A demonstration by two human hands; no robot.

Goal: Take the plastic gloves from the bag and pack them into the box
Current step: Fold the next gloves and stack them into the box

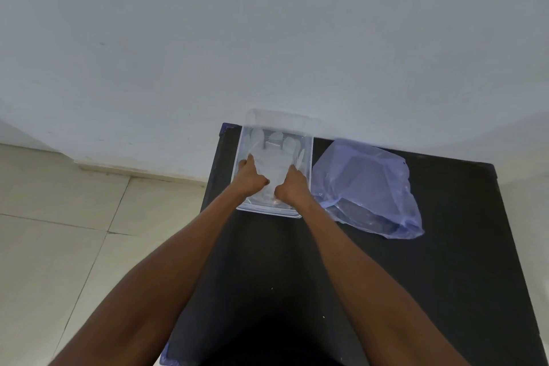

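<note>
Black tabletop point(386, 276) against a white wall, clear box point(307, 175) at its far left corner, long axis away from you, your left hand point(249, 177) and right hand point(292, 187) pressing a plastic glove point(274, 157) flat inside, fingers pointing to the wall, fingertips half-curled, glove edges hard to make out, crumpled bag point(368, 187) just right of the box.

Single head-mounted wide-angle view, looking forward and steeply down from above the near edge of the desk point(445, 261). The lens faces the wall point(267, 24) behind the desk; the floor point(59, 232) lies left of the desk. Both forearms run from the bottom edge up to the hands point(271, 183), near the desk's far edge. No second view is given.
</note>
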